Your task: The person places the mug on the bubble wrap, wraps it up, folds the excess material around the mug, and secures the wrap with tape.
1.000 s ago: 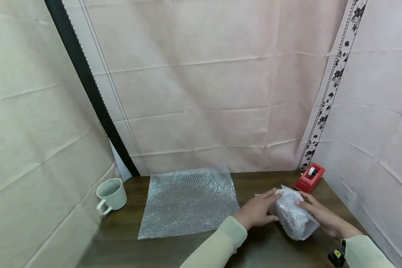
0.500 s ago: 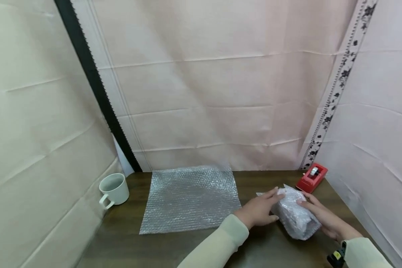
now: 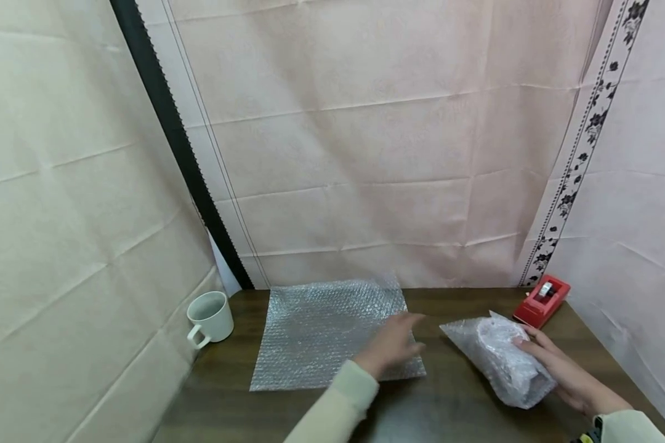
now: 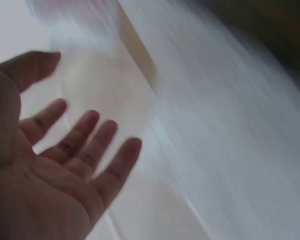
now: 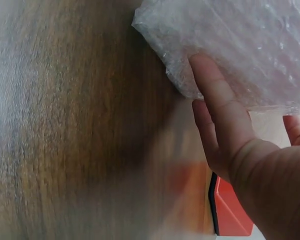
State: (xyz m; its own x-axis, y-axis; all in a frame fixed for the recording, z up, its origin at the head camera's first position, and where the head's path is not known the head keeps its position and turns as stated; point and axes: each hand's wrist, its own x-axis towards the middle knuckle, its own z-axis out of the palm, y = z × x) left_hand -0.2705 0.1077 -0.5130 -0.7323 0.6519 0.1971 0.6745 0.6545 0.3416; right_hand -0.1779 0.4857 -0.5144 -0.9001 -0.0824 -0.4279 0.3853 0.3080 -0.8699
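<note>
Bundle (image 3: 510,360) of crumpled bubble wrap is seen in head view at the right of the table (image 3: 216,412), gripped on its right side by the right hand (image 3: 568,375). Contents are hidden; whether it is fully rested on the table cannot be told. A pointed end is left sticking out to the left; no tape can be made out on it. Red tape dispenser (image 3: 542,301) is placed just beyond the right hand's fingers. Flat bubble-wrap sheet (image 3: 321,335) is spread left of the bundle, apart from it. Left hand (image 3: 390,344) is held over the sheet's right part, blurred; contact cannot be told. Pale mug (image 3: 210,317) is stood at far left, bare.

Left wrist view: fingers are spread and slightly bent, nothing held. Background is smeared too much to read.

Right wrist view: wrap is held between fingers and thumb. Dispenser is partly hidden behind the hand.

Status, judged: one wrap is largely done, its pointed end not yet tucked in or fixed. Sheet is unused, mug is unwrapped; by the look of it, about half is left.
</note>
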